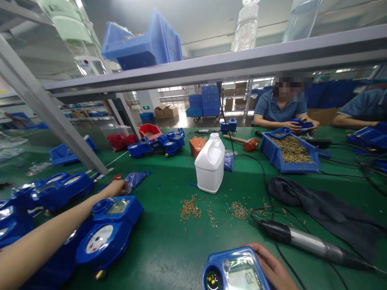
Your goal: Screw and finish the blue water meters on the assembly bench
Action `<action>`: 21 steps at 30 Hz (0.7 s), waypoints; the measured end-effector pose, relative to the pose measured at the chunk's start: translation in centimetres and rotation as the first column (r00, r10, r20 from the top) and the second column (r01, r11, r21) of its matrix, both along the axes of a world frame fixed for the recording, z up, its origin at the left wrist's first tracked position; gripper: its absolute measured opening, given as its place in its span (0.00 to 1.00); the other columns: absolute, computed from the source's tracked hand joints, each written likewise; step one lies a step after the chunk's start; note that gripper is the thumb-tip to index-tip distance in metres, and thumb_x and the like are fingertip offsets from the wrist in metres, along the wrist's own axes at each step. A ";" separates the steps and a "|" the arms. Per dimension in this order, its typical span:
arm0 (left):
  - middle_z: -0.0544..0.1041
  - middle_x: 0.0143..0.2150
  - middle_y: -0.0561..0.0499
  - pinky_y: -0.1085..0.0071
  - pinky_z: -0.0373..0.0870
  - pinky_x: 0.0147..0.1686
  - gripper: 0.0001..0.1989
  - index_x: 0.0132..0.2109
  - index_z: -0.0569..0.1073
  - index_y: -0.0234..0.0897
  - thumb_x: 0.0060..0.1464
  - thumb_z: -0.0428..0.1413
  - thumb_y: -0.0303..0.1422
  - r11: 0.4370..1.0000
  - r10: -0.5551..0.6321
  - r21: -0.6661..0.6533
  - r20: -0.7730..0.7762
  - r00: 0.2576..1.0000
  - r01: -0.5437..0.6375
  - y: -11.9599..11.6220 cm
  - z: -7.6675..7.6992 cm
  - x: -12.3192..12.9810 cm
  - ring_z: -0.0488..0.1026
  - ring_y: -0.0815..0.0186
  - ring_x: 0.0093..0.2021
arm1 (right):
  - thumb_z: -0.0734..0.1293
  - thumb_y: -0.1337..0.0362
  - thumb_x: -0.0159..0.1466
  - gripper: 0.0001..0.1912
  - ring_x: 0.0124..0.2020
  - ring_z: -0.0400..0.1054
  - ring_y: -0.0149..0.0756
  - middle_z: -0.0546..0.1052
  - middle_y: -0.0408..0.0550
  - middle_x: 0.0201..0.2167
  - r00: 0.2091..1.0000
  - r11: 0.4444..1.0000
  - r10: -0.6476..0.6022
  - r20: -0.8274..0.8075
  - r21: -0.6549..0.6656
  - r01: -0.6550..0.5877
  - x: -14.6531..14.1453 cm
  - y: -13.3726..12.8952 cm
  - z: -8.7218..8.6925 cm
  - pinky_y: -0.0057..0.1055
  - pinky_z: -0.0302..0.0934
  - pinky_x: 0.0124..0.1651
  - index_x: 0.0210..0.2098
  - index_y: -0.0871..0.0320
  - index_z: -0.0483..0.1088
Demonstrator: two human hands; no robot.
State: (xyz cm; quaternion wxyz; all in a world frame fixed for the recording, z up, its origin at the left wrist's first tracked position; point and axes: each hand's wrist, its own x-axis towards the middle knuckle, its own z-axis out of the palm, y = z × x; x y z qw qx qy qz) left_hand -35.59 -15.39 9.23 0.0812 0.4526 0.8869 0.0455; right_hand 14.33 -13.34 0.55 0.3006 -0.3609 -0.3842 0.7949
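Note:
My right hand [272, 264] grips the right side of a blue water meter [236, 268] at the bottom edge of the view. Its small digital display and a round opening face up. My left hand [120, 186] reaches far out to the left, fingers curled down at the near end of a clear bag of small blue-purple parts [134, 181]. What those fingers pinch is too small to make out. A red piece [117, 177] lies just beyond that hand. Below the left forearm stands another blue water meter [105, 237], with a dial and a display.
A white jug [211, 165] stands mid-table behind loose brass screws [190, 208]. To the right lie an electric screwdriver [314, 241], its cable, a dark cloth [320, 209] and a blue bin of screws [290, 151]. A shelf [211, 66] spans overhead. Two co-workers sit opposite.

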 end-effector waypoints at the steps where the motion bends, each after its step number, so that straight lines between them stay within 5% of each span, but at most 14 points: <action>1: 0.73 0.46 0.47 0.61 0.73 0.42 0.15 0.49 0.70 0.32 0.58 0.54 0.38 1.000 0.005 -0.002 -0.003 1.000 -0.005 0.0 0.3 0.1 0.72 0.62 0.43 | 0.72 0.52 0.55 0.17 0.28 0.67 0.32 0.74 0.45 0.28 1.000 1.000 -0.029 -0.004 -0.008 0.029 -0.1 -0.1 0.2 0.22 0.60 0.28 0.36 0.57 0.71; 11: 0.73 0.36 0.52 0.68 0.73 0.35 0.13 0.41 0.71 0.31 0.58 0.54 0.39 0.985 -0.138 0.101 -0.057 0.989 0.143 -3.4 2.6 1.9 0.72 0.68 0.34 | 0.71 0.53 0.56 0.17 0.33 0.71 0.36 0.76 0.47 0.35 0.999 0.996 -0.042 -0.017 0.080 0.044 0.2 -0.4 1.0 0.27 0.64 0.34 0.40 0.57 0.71; 14: 0.72 0.31 0.54 0.71 0.72 0.32 0.13 0.38 0.71 0.30 0.59 0.53 0.39 0.963 -0.191 0.180 -0.056 0.980 0.198 -4.5 4.5 2.2 0.71 0.71 0.29 | 0.72 0.52 0.56 0.20 0.40 0.71 0.40 0.75 0.49 0.38 0.970 0.952 -0.237 0.051 0.210 0.222 1.6 0.1 1.7 0.33 0.65 0.45 0.42 0.58 0.71; 18: 0.71 0.28 0.56 0.73 0.71 0.30 0.14 0.38 0.71 0.29 0.60 0.52 0.38 0.912 -0.233 0.340 -0.033 0.972 0.230 -4.7 8.6 3.2 0.70 0.72 0.27 | 0.74 0.53 0.53 0.20 0.42 0.69 0.35 0.75 0.46 0.39 0.735 0.682 -0.673 -0.083 0.314 0.660 3.1 -2.0 5.6 0.31 0.62 0.53 0.40 0.57 0.72; 19: 0.70 0.27 0.57 0.74 0.70 0.29 0.14 0.38 0.72 0.27 0.60 0.51 0.38 0.894 -0.250 0.377 -0.025 0.968 0.241 -4.6 9.8 3.9 0.70 0.73 0.26 | 0.74 0.55 0.54 0.18 0.42 0.70 0.34 0.75 0.46 0.39 0.715 0.664 -0.686 -0.138 0.285 0.692 3.2 -3.2 6.9 0.30 0.62 0.52 0.40 0.56 0.72; 21: 0.69 0.24 0.60 0.78 0.67 0.28 0.16 0.41 0.71 0.26 0.60 0.50 0.38 0.856 -0.305 0.438 0.001 0.952 0.274 -4.4 11.8 6.6 0.69 0.77 0.23 | 0.74 0.58 0.54 0.15 0.40 0.71 0.35 0.77 0.47 0.38 0.794 0.777 -0.569 -0.214 0.176 0.604 2.7 -6.4 9.2 0.30 0.66 0.48 0.39 0.57 0.74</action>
